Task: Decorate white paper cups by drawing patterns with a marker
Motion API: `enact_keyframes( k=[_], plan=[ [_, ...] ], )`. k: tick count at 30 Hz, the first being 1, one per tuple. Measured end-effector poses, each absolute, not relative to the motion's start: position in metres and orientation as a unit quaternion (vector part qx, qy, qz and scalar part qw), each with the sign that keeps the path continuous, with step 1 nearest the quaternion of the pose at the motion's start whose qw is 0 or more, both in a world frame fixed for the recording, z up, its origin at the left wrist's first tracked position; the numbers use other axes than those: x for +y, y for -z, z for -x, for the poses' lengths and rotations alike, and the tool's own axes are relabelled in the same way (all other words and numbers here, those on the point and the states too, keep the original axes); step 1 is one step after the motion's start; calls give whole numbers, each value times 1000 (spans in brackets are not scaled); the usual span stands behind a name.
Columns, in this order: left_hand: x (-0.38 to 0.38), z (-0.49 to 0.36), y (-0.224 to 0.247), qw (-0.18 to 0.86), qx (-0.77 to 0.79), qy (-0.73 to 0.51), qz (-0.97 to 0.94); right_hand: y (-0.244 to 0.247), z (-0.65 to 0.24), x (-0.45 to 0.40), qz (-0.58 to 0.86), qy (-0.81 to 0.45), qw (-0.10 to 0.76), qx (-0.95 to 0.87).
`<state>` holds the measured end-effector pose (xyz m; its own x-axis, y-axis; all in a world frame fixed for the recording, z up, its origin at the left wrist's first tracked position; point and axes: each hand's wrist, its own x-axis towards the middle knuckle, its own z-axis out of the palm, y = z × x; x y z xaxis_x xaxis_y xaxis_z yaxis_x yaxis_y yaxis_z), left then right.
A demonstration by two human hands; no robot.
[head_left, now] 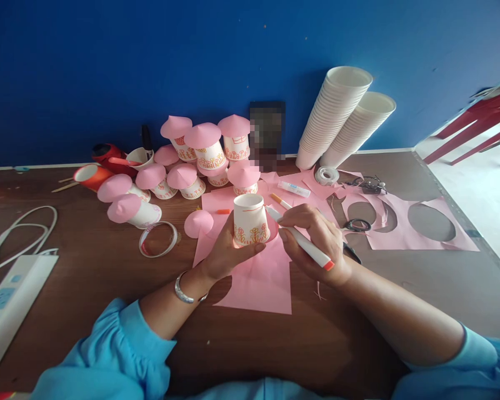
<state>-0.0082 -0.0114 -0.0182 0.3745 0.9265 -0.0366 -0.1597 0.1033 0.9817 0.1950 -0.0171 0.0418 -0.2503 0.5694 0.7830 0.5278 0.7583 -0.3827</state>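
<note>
My left hand (227, 253) holds a white paper cup (250, 219) upright with its open end up. Orange and yellow flowers run round the cup's lower part, and a red line crosses near its rim. In my right hand (316, 241) is a white marker with a red end (310, 248), its tip beside the cup's upper right side. Under both hands lies pink paper (266, 286). A pink paper cone (199, 223) rests left of the cup. Behind it stand several decorated cups with pink cone tops (204, 139).
Two tall stacks of white cups (335, 116) lean against the blue wall. Cut pink paper (400, 233), black scissors (357, 225) and a tape roll (327, 176) lie at the right. A ring of tape (158, 239) and a power strip (16, 305) are at the left.
</note>
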Motion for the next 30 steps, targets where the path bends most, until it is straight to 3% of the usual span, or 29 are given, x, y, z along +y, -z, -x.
enact_keyframes(
  k=[30],
  plan=[
    [-8,10,19,661,353,-436,-499,-41,-192,-21,326,-33,512,-794]
  ],
)
